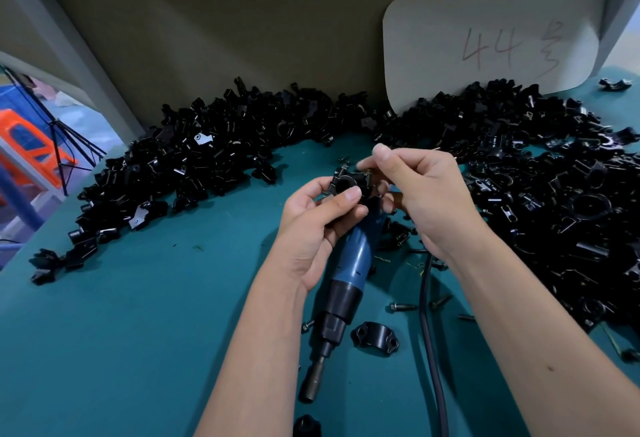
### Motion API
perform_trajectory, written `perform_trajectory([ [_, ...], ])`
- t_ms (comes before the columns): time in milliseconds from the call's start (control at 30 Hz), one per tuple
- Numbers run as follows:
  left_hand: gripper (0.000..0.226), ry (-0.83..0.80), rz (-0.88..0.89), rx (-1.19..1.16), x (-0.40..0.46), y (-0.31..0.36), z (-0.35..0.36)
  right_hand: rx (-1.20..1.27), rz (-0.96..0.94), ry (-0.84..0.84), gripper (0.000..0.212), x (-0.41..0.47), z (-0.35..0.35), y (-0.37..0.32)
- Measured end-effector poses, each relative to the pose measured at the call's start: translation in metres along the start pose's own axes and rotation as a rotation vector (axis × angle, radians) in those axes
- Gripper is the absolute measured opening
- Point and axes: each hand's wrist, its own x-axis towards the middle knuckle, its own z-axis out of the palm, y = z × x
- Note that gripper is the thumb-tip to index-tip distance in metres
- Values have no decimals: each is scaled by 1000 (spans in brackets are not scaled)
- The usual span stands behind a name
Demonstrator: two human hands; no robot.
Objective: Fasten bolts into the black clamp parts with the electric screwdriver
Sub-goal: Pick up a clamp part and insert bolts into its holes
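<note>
My left hand [317,225] grips a black clamp part [348,184] above the table, thumb across its front. My right hand [415,190] pinches a small bolt [366,170] at the clamp's upper right corner. The blue electric screwdriver [341,284] lies on the green mat below my hands, its bit pointing toward me, with neither hand holding it. A loose black clamp half [374,333] lies just right of the screwdriver's nose.
Big heaps of black clamp parts arc across the back [225,145] and right side [554,187] of the green mat [145,315]. Loose bolts [403,306] and the screwdriver's black cable [427,332] lie near my right forearm. A paper sign [491,34] leans on the back wall.
</note>
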Motion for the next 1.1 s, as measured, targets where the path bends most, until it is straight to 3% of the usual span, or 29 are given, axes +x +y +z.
perform_trajectory([
  [133,49,15,-37,-89,-1,1,-2,37,33,-103,15,0,-2,-1],
  [233,42,3,-45,-93,-1,0,-4,16,55,-61,6,1,-3,0],
  [367,45,-9,-46,-66,0,1,-4,29,95,-48,12,0,-3,3],
  [533,34,-45,-30,-88,0,1,-3,214,98,-178,19,-4,1,2],
  [733,25,-86,-4,-64,-3,3,0,177,89,-72,18,-2,9,3],
  [867,15,-1,44,-5,0,3,5,173,31,-44,12,-3,16,5],
  [1000,9,60,56,24,2,2,2,43,-9,47,15,-3,18,11],
  [1100,8,57,49,21,3,2,1,-88,-83,10,14,-2,15,8],
])
